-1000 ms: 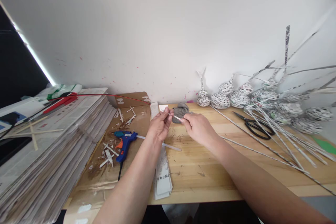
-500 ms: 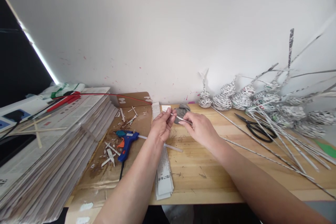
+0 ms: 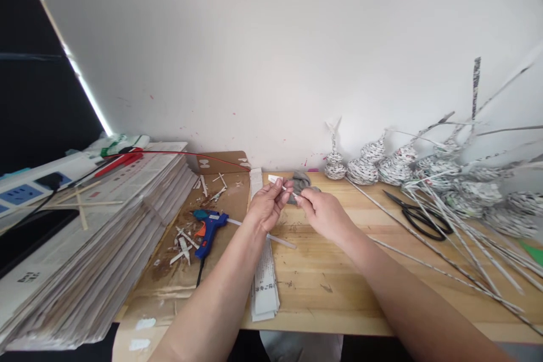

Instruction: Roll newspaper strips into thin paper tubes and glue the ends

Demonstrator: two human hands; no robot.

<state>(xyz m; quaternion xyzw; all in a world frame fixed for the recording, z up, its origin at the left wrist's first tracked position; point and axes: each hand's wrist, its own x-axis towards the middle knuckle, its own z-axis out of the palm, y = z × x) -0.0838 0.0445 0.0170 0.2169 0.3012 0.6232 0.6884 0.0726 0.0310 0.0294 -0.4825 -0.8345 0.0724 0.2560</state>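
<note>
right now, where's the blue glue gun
In the head view, left of centre, the blue glue gun lies on the brown cardboard, right of the newspaper stack and beside white paper scraps.

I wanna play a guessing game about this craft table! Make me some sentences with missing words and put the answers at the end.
1. The trigger on the glue gun is ____.
2. The scissors are coloured ____.
3. The thin strip held by the left hand and right hand is ____.
4. The tall newspaper stack is on the picture's ____ side.

Missing words: orange; black; white; left.
</note>
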